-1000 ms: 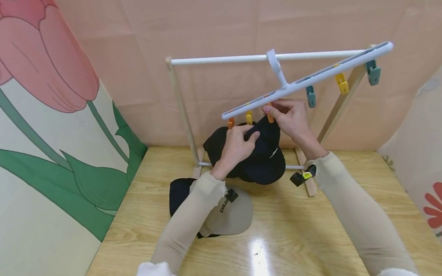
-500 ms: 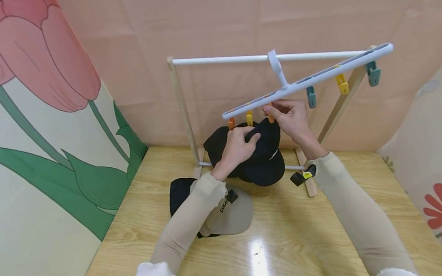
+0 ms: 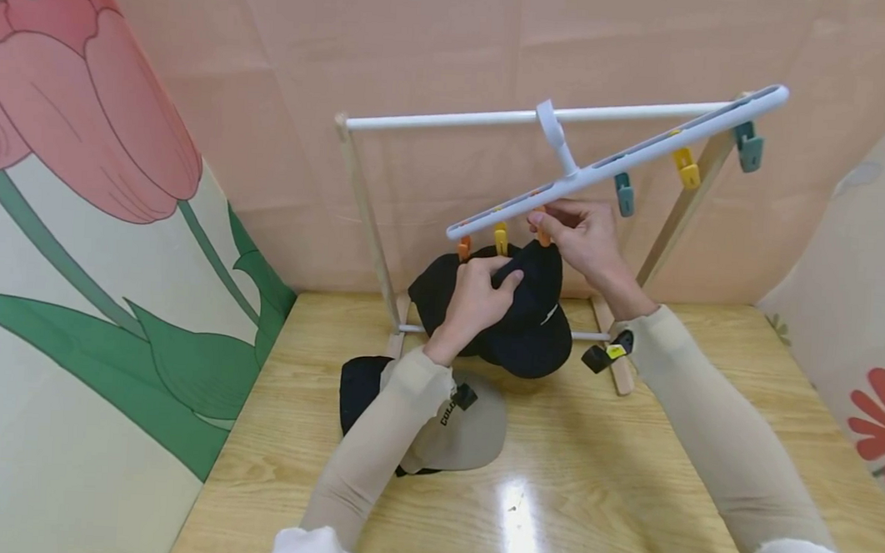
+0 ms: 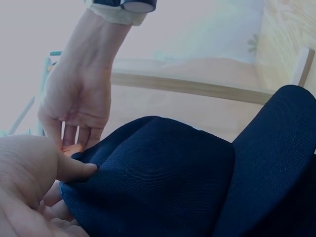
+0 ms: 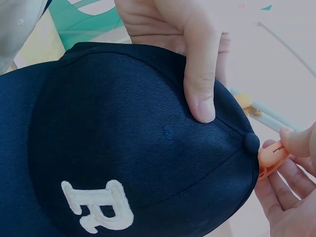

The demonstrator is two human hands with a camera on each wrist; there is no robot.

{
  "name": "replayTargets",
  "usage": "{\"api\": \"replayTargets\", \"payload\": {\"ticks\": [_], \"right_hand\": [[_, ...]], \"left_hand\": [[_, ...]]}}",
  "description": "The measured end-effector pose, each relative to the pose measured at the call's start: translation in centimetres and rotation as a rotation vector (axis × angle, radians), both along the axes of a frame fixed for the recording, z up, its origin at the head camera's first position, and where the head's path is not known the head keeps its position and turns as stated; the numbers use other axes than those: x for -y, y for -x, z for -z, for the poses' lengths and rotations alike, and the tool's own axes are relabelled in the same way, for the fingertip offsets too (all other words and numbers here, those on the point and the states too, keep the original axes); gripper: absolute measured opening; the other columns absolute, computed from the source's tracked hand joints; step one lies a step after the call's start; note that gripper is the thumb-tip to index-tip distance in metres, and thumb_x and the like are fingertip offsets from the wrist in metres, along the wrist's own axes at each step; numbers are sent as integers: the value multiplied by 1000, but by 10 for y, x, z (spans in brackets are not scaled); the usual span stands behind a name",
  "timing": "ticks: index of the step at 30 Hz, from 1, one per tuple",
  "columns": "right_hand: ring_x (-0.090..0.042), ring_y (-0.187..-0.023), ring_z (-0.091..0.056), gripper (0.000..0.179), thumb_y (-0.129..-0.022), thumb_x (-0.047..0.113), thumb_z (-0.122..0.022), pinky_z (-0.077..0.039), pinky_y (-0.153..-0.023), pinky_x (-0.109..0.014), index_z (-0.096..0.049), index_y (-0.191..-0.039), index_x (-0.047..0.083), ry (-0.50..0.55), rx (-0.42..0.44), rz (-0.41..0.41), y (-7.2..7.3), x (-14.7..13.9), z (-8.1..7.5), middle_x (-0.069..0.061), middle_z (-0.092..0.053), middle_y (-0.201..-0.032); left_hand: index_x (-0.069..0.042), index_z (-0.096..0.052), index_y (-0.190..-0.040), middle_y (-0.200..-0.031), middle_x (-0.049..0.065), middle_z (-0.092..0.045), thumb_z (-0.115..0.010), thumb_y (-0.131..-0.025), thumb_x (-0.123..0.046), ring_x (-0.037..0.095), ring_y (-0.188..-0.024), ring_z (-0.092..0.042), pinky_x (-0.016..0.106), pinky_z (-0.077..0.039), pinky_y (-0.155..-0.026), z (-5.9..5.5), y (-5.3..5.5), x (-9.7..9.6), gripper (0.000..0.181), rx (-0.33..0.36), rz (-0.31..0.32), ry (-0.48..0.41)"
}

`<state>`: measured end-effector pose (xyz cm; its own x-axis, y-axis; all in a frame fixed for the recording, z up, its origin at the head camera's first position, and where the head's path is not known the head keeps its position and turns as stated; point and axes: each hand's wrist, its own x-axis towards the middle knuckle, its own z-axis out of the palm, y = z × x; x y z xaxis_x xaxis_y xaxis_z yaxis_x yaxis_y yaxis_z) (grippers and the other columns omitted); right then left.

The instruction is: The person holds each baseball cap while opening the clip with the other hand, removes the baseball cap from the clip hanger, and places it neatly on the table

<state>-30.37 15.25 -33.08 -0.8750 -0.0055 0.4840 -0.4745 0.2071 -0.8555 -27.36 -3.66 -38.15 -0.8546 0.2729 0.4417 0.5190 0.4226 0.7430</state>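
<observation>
A navy baseball cap (image 3: 535, 294) with a white letter on its front (image 5: 101, 205) hangs below a white clip hanger (image 3: 575, 179). My left hand (image 3: 479, 299) pinches the crown, thumb outside and fingers inside. My right hand (image 3: 583, 234) pinches an orange clip (image 5: 274, 154) between thumb and fingers. The clip sits right at the crown's top, beside the button; whether its jaws have bitten the fabric is hard to tell. Behind it, a darker cap (image 3: 430, 284) hangs near another orange clip (image 3: 464, 247) and a yellow clip (image 3: 500, 238), partly hidden by my left hand.
The hanger hooks over the white rod (image 3: 436, 119) of a wooden-legged rack. Teal clips (image 3: 624, 194) and a yellow clip (image 3: 686, 168) dangle on its higher right half. A beige cap (image 3: 464, 432) lies over dark caps (image 3: 357, 389) on the wooden table (image 3: 589, 493), under my left forearm.
The navy cap's brim has tipped slightly downward. Both hands stay nearly in place, still gripping the cap and the orange clip.
</observation>
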Motion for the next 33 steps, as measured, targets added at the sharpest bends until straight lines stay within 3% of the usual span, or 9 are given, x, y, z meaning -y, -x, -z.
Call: {"api": "replayTargets", "payload": {"ticks": [7,12,20,29,33], "right_hand": [[-16,-86,-77,26,-100,16,-78,-59,-74,-22,-80,-122,4,-33,-5,15,0,1,1,5,-81,-93],[-13,-86,-76,26,-100,17,-78,-59,-76,-22,-81,-122,4,-38,0,18,0,1,1,6,-81,-93],[-12,-84,-74,27,-100,17,-77,-57,-73,-25,-80,-124,5,-24,1,5,0,0,3,5,-81,-93],[-11,-89,-75,30,-101,19,-76,-58,-79,-22,-79,-128,8,-18,8,-14,2,-2,6,6,-81,-97],[-11,-87,-74,30,-101,18,-75,-58,-79,-21,-78,-129,6,-26,-5,-25,2,-3,8,5,-80,-96]], "left_hand": [[-9,-82,-116,-106,5,-82,-70,-104,-15,14,-90,-72,22,-53,-75,2,0,1,18,-3,-6,11],[-10,-83,-114,-104,4,-83,-71,-103,-15,15,-90,-72,25,-53,-75,4,0,1,17,-10,-12,15],[-10,-83,-115,-108,3,-83,-71,-103,-16,17,-102,-75,29,-59,-87,8,1,0,18,6,-15,19],[-9,-83,-115,-103,3,-83,-72,-103,-16,13,-88,-73,26,-56,-79,12,0,0,17,17,-10,6],[-8,-82,-115,-103,4,-83,-71,-103,-16,15,-92,-75,27,-57,-81,13,-1,1,18,40,1,-5]]}}
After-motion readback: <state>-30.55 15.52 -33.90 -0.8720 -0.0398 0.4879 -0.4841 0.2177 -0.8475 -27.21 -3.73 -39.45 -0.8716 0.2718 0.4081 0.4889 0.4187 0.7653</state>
